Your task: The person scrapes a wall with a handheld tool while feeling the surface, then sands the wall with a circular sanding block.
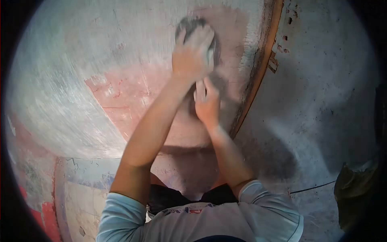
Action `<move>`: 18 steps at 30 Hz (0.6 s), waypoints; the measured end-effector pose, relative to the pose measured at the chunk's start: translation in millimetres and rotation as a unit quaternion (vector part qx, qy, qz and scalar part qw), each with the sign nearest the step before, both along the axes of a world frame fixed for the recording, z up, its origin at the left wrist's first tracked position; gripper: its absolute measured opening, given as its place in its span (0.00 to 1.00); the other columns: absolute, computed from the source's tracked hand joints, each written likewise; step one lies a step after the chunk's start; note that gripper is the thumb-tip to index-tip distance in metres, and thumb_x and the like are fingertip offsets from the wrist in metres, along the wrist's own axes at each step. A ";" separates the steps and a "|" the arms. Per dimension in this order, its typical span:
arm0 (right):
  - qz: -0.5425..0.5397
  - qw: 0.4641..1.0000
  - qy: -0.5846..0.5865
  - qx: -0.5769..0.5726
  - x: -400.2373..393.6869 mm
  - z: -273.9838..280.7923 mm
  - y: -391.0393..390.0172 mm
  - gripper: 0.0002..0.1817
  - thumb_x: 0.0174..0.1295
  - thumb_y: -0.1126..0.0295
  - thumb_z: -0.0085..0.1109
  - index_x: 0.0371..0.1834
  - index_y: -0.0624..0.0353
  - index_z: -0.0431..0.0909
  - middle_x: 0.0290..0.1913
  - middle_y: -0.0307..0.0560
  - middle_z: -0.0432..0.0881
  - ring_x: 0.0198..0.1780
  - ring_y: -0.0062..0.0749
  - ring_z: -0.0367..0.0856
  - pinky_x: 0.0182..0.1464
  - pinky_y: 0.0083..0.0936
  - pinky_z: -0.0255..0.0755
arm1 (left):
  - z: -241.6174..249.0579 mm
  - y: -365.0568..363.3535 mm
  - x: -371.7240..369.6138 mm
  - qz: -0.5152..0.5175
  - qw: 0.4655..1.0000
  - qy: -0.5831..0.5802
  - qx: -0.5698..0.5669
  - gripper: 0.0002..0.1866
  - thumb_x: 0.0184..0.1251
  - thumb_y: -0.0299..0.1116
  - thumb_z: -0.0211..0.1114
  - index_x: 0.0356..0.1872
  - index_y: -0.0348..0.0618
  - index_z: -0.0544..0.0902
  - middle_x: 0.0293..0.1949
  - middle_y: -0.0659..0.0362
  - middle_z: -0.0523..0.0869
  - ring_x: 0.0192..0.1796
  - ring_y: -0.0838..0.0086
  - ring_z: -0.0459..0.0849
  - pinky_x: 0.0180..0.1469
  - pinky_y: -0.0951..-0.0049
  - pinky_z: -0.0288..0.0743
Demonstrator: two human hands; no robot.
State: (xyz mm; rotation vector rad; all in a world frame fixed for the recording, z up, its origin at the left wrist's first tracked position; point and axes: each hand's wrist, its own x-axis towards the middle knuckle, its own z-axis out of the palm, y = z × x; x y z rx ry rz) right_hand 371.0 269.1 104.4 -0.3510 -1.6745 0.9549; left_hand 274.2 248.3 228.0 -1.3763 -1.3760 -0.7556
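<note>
My left hand [192, 54] is pressed over a dark, round-edged sanding tool [186, 26], its fingers spread across the top and whitened with dust. The tool lies against a large curved panel [100, 36], on a dull pink patch [229, 32]. Just below, nearer my body, my right hand [208, 105] is closed, thumb and forefinger pointing up toward my left wrist. What its curled fingers hold is hidden. Both hands look slightly smeared by motion.
An orange-brown edge strip [258, 76] borders the panel on the right. Beyond it lies a grey, stained floor [314, 101]. A thin dark cord [312, 188] runs toward a crumpled olive-brown sheet [354, 193]. Red-painted parts [49, 220] show at lower left.
</note>
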 end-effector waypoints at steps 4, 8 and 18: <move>0.021 0.997 0.061 0.039 5.1 63.6 5.4 0.18 0.82 0.63 0.54 0.56 0.70 0.81 0.46 0.75 0.85 0.52 0.76 0.82 0.48 0.52 0.77 | 52.9 11.8 4.9 0.032 0.999 0.004 0.016 0.30 0.65 0.35 0.67 0.71 0.46 0.81 0.74 0.56 0.82 0.76 0.60 0.79 0.81 0.48 0.64; -0.016 0.997 0.027 0.070 3.1 -26.1 -0.2 0.12 0.81 0.67 0.54 0.52 0.67 0.79 0.27 0.58 0.78 0.25 0.36 0.73 0.32 0.36 0.70 | -27.3 -3.4 4.9 0.018 1.000 -0.015 -0.004 0.32 0.64 0.34 0.68 0.72 0.47 0.81 0.75 0.57 0.82 0.77 0.62 0.79 0.82 0.47 0.62; 0.009 0.995 0.080 0.061 -2.4 30.2 1.6 0.13 0.84 0.64 0.52 0.48 0.63 0.80 0.24 0.37 0.70 0.25 0.19 0.69 0.29 0.27 0.66 | 21.9 1.9 -2.8 -0.012 1.000 -0.004 0.004 0.33 0.65 0.35 0.67 0.75 0.47 0.79 0.78 0.56 0.78 0.79 0.63 0.75 0.82 0.44 0.62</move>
